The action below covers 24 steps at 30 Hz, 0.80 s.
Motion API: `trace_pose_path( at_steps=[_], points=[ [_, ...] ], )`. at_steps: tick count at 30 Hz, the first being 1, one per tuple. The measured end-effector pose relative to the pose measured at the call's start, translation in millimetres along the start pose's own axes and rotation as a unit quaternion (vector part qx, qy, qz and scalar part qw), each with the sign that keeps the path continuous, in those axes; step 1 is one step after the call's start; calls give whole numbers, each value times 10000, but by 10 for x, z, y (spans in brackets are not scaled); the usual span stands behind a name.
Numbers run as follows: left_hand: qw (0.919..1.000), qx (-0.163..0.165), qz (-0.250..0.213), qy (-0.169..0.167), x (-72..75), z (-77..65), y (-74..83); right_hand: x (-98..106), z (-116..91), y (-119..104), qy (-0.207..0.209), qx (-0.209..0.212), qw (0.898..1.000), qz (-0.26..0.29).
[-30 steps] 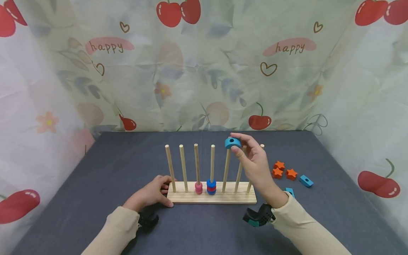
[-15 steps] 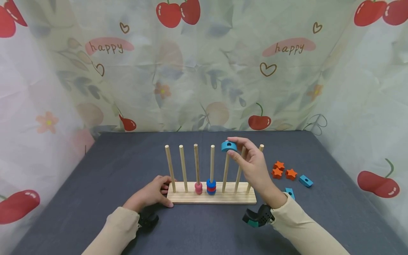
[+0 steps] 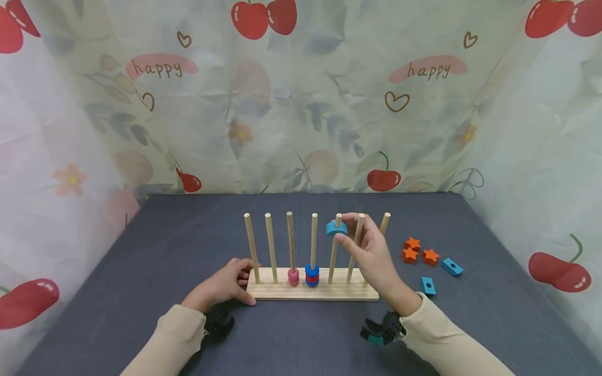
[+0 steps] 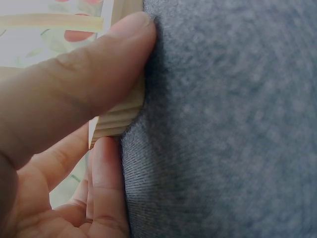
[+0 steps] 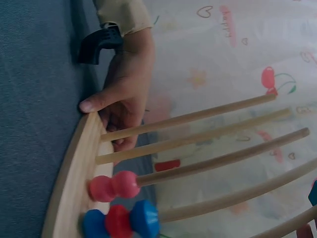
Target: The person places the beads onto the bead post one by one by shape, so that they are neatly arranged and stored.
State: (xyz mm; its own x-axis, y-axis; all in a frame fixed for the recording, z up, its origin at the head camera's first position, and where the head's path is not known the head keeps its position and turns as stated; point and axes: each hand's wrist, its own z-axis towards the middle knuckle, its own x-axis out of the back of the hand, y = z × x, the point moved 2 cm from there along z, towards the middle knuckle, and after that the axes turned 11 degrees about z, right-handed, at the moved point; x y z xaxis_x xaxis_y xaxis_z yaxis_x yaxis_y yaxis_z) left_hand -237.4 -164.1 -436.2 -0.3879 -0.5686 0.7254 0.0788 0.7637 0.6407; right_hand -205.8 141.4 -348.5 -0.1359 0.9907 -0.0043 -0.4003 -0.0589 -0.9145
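Observation:
A light wooden base (image 3: 312, 294) with a row of upright wooden pegs stands before me. My left hand (image 3: 226, 284) grips its left end; in the left wrist view the thumb (image 4: 84, 74) lies along the front edge and the fingers (image 4: 106, 178) are at the end face. My right hand (image 3: 371, 256) pinches a light-blue arched block (image 3: 335, 230) between thumb and fingers. The fifth peg from the left passes through the block, its tip showing above. Pink beads (image 3: 293, 278) sit low on the third peg, and blue and red beads (image 3: 312, 277) on the fourth.
Right of the base lie several orange stars (image 3: 430, 256) and two light-blue blocks with holes (image 3: 452, 267). All stand on a dark grey cloth-covered table (image 3: 197, 224). A patterned curtain (image 3: 301, 104) closes off the back and sides.
The right hand has moved left and then down, so the light-blue block, earlier above the fifth peg's tip, is now threaded on its top. The left hand has stayed put.

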Motion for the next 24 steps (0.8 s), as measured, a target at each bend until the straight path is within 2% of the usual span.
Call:
trace_pose_path(
  at_steps=[15, 24],
  points=[
    [9999, -78, -66, 14, -3, 4, -5, 8, -208, 367, 67, -866, 9954, -399],
    [10000, 1, -19, 4, 0, -2, 3, 11, -267, 546, 129, -1286, 9897, -622]
  ],
)
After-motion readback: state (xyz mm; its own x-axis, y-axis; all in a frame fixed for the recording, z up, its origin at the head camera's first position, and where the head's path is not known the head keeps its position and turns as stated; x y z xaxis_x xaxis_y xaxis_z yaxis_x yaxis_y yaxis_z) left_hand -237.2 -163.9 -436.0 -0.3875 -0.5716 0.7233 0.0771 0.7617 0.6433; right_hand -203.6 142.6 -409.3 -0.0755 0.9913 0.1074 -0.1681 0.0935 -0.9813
